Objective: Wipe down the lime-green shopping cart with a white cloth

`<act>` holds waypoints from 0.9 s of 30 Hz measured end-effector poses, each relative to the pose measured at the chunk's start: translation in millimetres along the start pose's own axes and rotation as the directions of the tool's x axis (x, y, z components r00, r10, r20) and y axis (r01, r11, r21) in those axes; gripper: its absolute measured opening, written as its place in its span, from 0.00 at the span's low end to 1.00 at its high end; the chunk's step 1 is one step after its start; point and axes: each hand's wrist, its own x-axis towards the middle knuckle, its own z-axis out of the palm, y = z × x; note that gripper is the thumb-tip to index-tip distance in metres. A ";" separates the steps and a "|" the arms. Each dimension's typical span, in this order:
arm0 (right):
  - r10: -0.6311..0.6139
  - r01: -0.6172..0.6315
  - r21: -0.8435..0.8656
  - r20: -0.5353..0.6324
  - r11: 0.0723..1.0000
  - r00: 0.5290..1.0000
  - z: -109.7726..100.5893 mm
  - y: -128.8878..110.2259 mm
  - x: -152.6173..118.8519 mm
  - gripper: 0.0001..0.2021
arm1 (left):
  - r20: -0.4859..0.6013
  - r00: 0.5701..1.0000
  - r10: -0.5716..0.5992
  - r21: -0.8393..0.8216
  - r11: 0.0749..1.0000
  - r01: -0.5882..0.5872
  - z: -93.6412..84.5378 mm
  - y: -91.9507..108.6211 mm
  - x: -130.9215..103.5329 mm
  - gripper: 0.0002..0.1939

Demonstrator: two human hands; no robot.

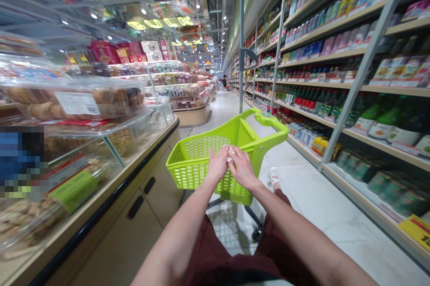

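Mid-frame, the left hand (218,161) and right hand (243,168) clasp crumpled white tissue-like material (230,157), seemingly to keep it bunched, beside a lime-green perforated plastic cart (192,174).

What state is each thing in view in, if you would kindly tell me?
Left hand: curled, on the white wad
Right hand: curled, on the white wad
White wad: crumpled
Green cart: upright
Cabinet doors: shut
Yellow BULK sign: lit
Green bottles: upright
Right-side shelves: stocked
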 end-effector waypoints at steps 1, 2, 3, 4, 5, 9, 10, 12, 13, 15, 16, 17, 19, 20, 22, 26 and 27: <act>0.005 -0.005 -0.016 -0.020 1.000 1.000 -1.4 -0.1 -0.3 0.20 | 0.000 1.000 -0.013 0.015 1.000 0.013 -1.0 -0.7 0.4 0.25; 0.013 -0.015 -0.034 -0.036 0.999 0.999 -2.5 0.5 0.4 0.20 | -0.001 1.000 -0.016 0.033 0.999 0.016 -2.3 -0.7 0.9 0.24; 0.027 -0.030 -0.057 -0.047 0.998 0.999 -3.4 1.8 1.9 0.19 | -0.001 1.000 -0.010 0.050 0.999 0.010 -3.5 0.3 1.5 0.24; 0.044 -0.048 -0.083 -0.049 0.995 0.998 -4.2 3.9 4.2 0.19 | -0.001 1.000 0.000 0.064 0.998 0.000 -4.3 2.3 2.2 0.24; 0.064 -0.069 -0.114 -0.048 0.991 0.997 -5.0 6.5 6.8 0.19 | 0.000 1.000 0.012 0.073 0.997 -0.012 -4.6 5.2 2.8 0.24; 0.116 -0.120 -0.224 -0.031 0.967 0.993 -9.3 17.4 14.9 0.18 | 0.004 1.000 0.028 0.064 0.998 -0.028 -0.8 20.7 6.1 0.27; 0.116 -0.118 -0.235 -0.025 0.965 0.993 -10.6 18.8 15.7 0.18 | -0.005 1.000 0.018 0.059 0.998 -0.018 0.7 24.3 7.4 0.27; 0.114 -0.115 -0.238 -0.017 0.964 0.993 -13.6 20.0 16.2 0.19 | -0.028 1.000 -0.009 0.049 0.999 0.010 3.1 29.0 10.3 0.26; 0.116 -0.115 -0.235 -0.012 0.965 0.993 -15.1 20.2 16.0 0.19 | -0.036 0.999 -0.016 0.045 0.999 0.017 3.8 29.3 11.4 0.24; 0.113 -0.109 -0.230 0.002 0.967 0.994 -17.9 21.2 14.9 0.19 | -0.037 0.999 -0.012 0.043 0.999 0.014 4.3 23.6 10.7 0.22; 0.105 -0.101 -0.229 0.008 0.968 0.994 -19.1 22.2 14.1 0.20 | -0.033 0.999 -0.012 0.046 0.999 0.014 4.4 16.8 8.1 0.22; 0.095 -0.090 -0.229 0.012 0.969 0.995 -20.0 23.6 13.2 0.20 | -0.026 0.999 -0.019 0.053 0.998 0.020 4.4 7.4 3.6 0.21; 0.074 -0.069 -0.231 0.010 0.970 0.997 -20.7 26.8 11.0 0.21 | -0.017 0.996 -0.085 0.076 0.993 0.086 4.4 -18.0 -10.0 0.21; 0.066 -0.062 -0.232 0.008 0.971 0.998 -20.5 28.1 10.0 0.21 | -0.019 0.992 -0.125 0.092 0.988 0.126 4.4 -32.3 -18.2 0.21; 0.062 -0.060 -0.234 0.002 0.970 0.998 -19.0 29.1 8.6 0.20 | -0.038 0.975 -0.218 0.121 0.968 0.221 4.6 -58.1 -33.7 0.22; 0.063 -0.057 -0.242 0.017 0.969 0.998 -12.4 21.0 9.6 0.19 | -0.088 0.963 -0.255 0.121 0.957 0.265 8.3 -70.7 -44.4 0.21; 0.055 -0.045 -0.242 0.033 0.969 0.998 -9.9 17.4 10.5 0.19 | -0.087 0.970 -0.228 0.111 0.965 0.237 10.0 -64.7 -42.2 0.22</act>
